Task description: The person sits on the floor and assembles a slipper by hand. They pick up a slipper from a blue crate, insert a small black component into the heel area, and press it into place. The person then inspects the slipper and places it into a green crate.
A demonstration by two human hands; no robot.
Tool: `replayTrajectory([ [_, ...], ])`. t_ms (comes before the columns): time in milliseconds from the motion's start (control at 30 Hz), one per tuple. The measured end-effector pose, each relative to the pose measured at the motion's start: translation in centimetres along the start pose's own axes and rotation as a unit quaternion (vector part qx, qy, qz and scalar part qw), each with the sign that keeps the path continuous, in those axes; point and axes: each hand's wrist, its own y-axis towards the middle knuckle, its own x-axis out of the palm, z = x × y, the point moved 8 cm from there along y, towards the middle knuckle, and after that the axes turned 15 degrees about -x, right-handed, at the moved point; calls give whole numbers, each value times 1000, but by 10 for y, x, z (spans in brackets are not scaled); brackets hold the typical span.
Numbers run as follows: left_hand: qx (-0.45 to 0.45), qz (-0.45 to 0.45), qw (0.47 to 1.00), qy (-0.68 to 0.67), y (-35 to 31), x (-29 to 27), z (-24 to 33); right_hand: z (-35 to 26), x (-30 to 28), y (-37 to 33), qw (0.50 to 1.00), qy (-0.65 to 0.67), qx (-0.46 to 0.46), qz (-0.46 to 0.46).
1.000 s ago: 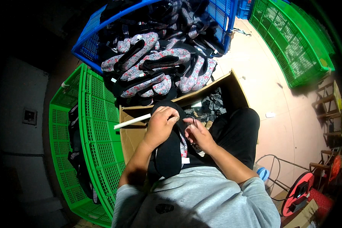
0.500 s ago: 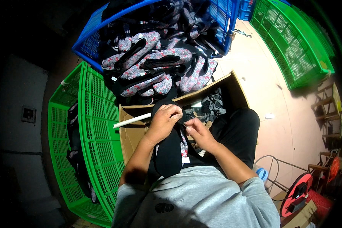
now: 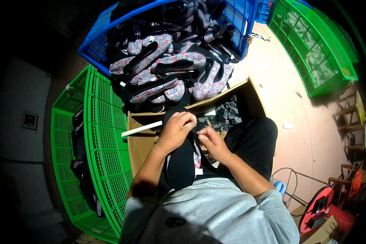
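One black-and-floral slipper (image 3: 181, 164), laid over the dark-trousered lap (image 3: 254, 140), seemingly for support; left hand (image 3: 176, 130), grip closed on its far part, apparently steadying; right hand (image 3: 213, 144), fingertips close together at the slipper's edge, any hold indiscernible; cardboard box (image 3: 140, 151) of dark scraps (image 3: 227, 116), near.

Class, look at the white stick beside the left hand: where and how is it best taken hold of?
Probably pinch the white stick near its left end, coming from above on the left. It is slim and straight; in this view that end juts past the edge of the cardboard box, while the other lies close to the left hand.
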Motion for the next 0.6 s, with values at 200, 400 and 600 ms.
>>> replayTrajectory([
  [200, -51, 39, 994, -93, 15, -11, -9, 13, 4, -8, 979, 189, 40, 58],
  [400, 89, 109, 988, 61, 46, -33, 11, 16, 5, -14, 992, 111, 36, 53],
  [600, 30, 216, 956, 196, 38, -67, -14, 34, 0, -23, 993, 64, 71, 64],
])
